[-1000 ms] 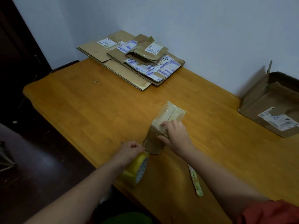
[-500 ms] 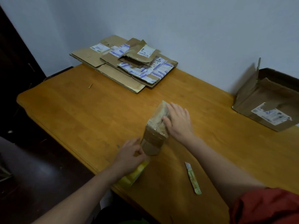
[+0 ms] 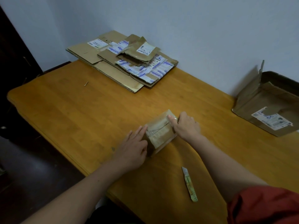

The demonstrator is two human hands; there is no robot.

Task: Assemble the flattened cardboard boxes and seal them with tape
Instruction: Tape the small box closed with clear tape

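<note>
The left grip (image 3: 132, 151) presses the small box (image 3: 159, 135), fingers straight; right grip (image 3: 186, 126) clasps it.

Red sleeve (image 3: 265, 206) — creased, bunched up — on the right arm (image 3: 226, 165); left forearm (image 3: 77, 196) is bare.

Dim, flat indoor light. Soft shadow on the table (image 3: 80, 118) beneath the right forearm (image 3: 226, 164). Focus slightly soft; edges bowed.

An orange-brown wooden table (image 3: 80, 118) stands against a pale wall (image 3: 194, 29) above dark floor (image 3: 32, 175).
</note>
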